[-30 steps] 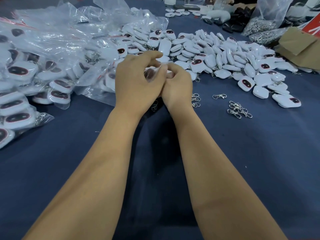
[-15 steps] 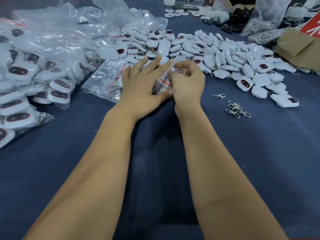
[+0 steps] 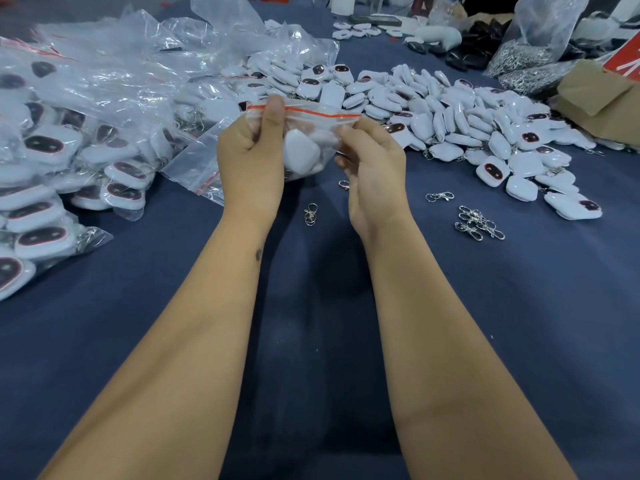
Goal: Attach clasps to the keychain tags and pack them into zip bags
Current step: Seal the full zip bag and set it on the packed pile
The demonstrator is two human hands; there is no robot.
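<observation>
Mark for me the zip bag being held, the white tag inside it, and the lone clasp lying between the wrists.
zip bag [image 3: 322,114], head view, on its red zip strip.
white tag [image 3: 300,152], head view, on its flat face, seen through the plastic.
lone clasp [image 3: 310,213], head view, on its metal ring.

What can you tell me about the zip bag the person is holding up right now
The zip bag is small, clear, crinkly plastic with a red stripe along its zip edge at the top. It is held above the dark blue table, roughly upright, with white keychain tags bunched inside. The left hand pinches its upper left corner, thumb on the stripe; the right hand pinches its right end. Whether the zip is sealed cannot be told.
</observation>
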